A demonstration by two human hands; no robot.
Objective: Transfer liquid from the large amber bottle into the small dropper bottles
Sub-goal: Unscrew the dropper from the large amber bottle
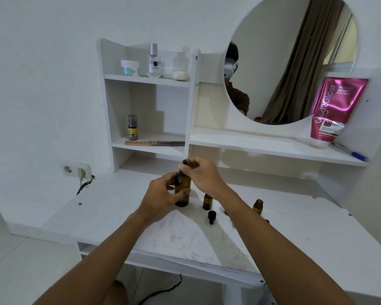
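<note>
The large amber bottle (183, 195) stands upright on the white table (185, 234). My left hand (163, 195) wraps around its body. My right hand (199, 172) pinches the black dropper top (184, 162) at the bottle's neck. To the right, a small amber dropper bottle (207, 201) stands partly hidden behind my right wrist. A second small amber bottle (258, 206) stands open further right. A loose black dropper cap (211, 216) lies on the table between my forearms.
White shelves behind hold a comb (154, 142), a small yellow-labelled bottle (132, 127), a perfume bottle (154, 61) and a jar (129, 67). A pink tube (334, 108) and a blue pen (350, 151) rest below the round mirror (295, 58). A wall socket (76, 169) sits at left.
</note>
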